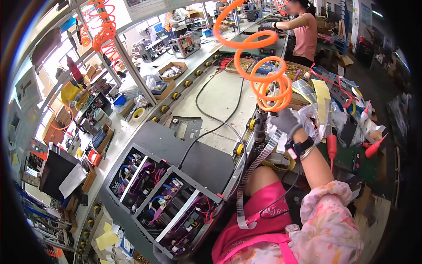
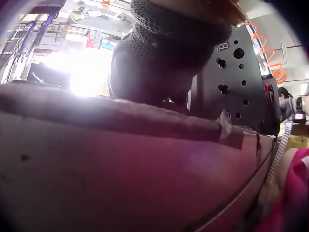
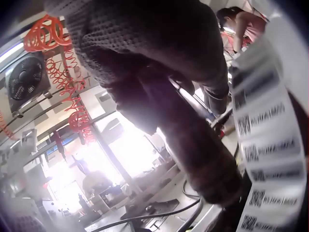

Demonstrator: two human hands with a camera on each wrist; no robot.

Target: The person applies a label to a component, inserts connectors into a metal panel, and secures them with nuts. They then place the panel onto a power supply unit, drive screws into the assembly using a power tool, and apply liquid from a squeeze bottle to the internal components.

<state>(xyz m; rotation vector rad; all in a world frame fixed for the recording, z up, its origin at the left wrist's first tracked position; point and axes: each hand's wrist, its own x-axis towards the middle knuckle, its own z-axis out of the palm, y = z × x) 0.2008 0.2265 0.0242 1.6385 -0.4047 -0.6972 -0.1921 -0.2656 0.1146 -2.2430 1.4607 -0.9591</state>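
Note:
My gloved right hand (image 1: 285,122) grips a dark cylindrical air screwdriver (image 1: 260,125) beside the bench edge. An orange coiled hose (image 1: 274,83) comes down to it. In the right wrist view the glove's fingers wrap the screwdriver's dark body (image 3: 203,164); its tip is hidden. A strip of white printed labels (image 3: 270,145) hangs close by. My gloved left hand (image 2: 157,63) shows only in the left wrist view, behind a worn edge and beside a grey perforated metal panel (image 2: 229,77); its fingers are hidden. The open chassis (image 1: 165,202) with wired electronics lies on the bench.
A black cable (image 1: 220,121) loops over the pale bench behind the chassis. Red-capped bottles (image 1: 331,147), plastic bags and papers crowd the right side. Rollers (image 1: 176,95) line the far bench edge. Another person (image 1: 304,33) works farther along.

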